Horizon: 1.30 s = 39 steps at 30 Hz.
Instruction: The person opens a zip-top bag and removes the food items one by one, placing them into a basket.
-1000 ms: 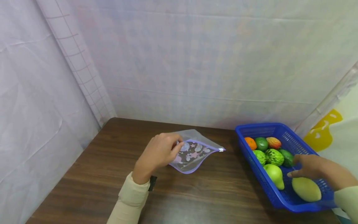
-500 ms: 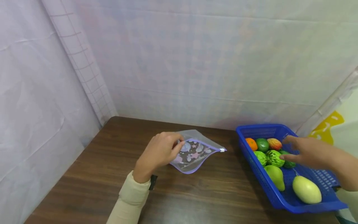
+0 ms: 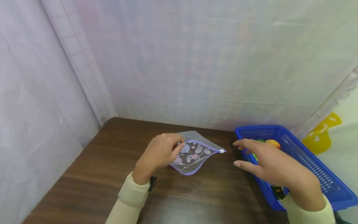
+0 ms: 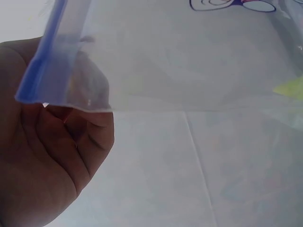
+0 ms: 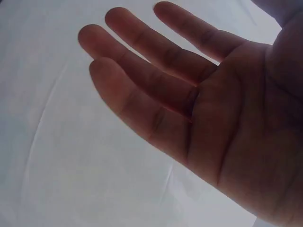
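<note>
On the brown table lies a clear zip bag [image 3: 193, 157] with a purple edge, a white slider and star and planet prints, its mouth spread apart. My left hand [image 3: 159, 154] pinches the bag's left end between thumb and fingers; the left wrist view has the blue-purple zip strip [image 4: 35, 80] against the curled fingers. My right hand [image 3: 279, 166] hovers over the left side of a blue plastic basket [image 3: 309, 155], thumb apart from the extended fingers. Its palm [image 5: 222, 123] holds nothing in the right wrist view. The hand and sleeve hide most of the basket's fruit.
A red-yellow fruit [image 3: 273, 143] shows at the basket's far end, with bits of green fruit beside it. Pale cloth walls [image 3: 179, 68] stand behind and to the left of the brown table [image 3: 112, 177]. A yellow patch [image 3: 320, 137] marks the right wall.
My right hand has risen from inside the basket and moved left to its near-left rim, covering fruit that showed before. The left hand and the bag have stayed in place.
</note>
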Motion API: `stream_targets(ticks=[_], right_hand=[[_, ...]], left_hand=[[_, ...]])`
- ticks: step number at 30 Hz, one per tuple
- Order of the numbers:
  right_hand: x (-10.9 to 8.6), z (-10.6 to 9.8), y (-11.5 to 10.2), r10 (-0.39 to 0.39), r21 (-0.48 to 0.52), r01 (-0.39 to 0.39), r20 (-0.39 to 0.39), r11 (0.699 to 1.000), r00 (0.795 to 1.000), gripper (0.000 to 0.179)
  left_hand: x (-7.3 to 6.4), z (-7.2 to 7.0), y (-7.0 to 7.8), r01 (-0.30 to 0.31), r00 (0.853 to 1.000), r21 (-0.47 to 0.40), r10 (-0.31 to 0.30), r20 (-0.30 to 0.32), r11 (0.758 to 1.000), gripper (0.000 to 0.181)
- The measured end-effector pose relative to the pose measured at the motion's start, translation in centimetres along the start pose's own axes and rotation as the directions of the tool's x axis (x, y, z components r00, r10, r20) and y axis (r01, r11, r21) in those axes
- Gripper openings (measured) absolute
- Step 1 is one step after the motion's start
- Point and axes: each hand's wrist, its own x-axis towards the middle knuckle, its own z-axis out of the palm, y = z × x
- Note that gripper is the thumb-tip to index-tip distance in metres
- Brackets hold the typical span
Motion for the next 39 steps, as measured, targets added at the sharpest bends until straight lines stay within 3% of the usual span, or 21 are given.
stream_targets(ticks=[5,10,16,21,28,34,39], right_hand=[[1.8,2.1,-2.1,-0.041,0.212,0.049,-0.043,0.976,0.998,0.045],[3.4,5.1,-3.8,-0.063,0.286,0.069,-0.029,0.956,0.998,0.046],[6.1,8.2,-6.3,-0.132,0.258,0.129,-0.004,0.957,0.991,0.041],[8.6,10.9,-7.5,-0.099,0.204,0.103,-0.029,0.973,0.995,0.05],[11.8,14.8,-7.8,-0.145,0.245,0.185,-0.173,0.952,0.974,0.03],[13.1,16.8,-8.2,-0.164,0.232,0.209,-0.2,0.95,0.966,0.029],[13.7,18.0,-8.6,-0.199,0.112,0.228,-0.223,0.967,0.954,0.033]], left_hand=[[-0.2,0.5,0.1,-0.001,1.0,-0.005,0.001,-0.003,1.0,0.009],[-0.4,0.7,0.3,0.0,1.0,-0.012,0.0,-0.001,1.0,0.008],[-0.2,0.4,0.2,-0.029,0.999,0.0,0.029,-0.025,1.0,0.009],[-0.2,0.0,0.3,-0.036,0.999,-0.005,0.036,-0.022,0.999,0.009],[-0.3,0.1,0.5,-0.043,0.998,-0.022,0.042,-0.042,0.999,0.009],[-0.4,0.3,0.8,-0.055,0.997,-0.023,0.054,-0.051,0.998,0.009],[-0.5,0.6,1.2,-0.083,0.994,-0.005,0.082,-0.072,0.997,0.007]])
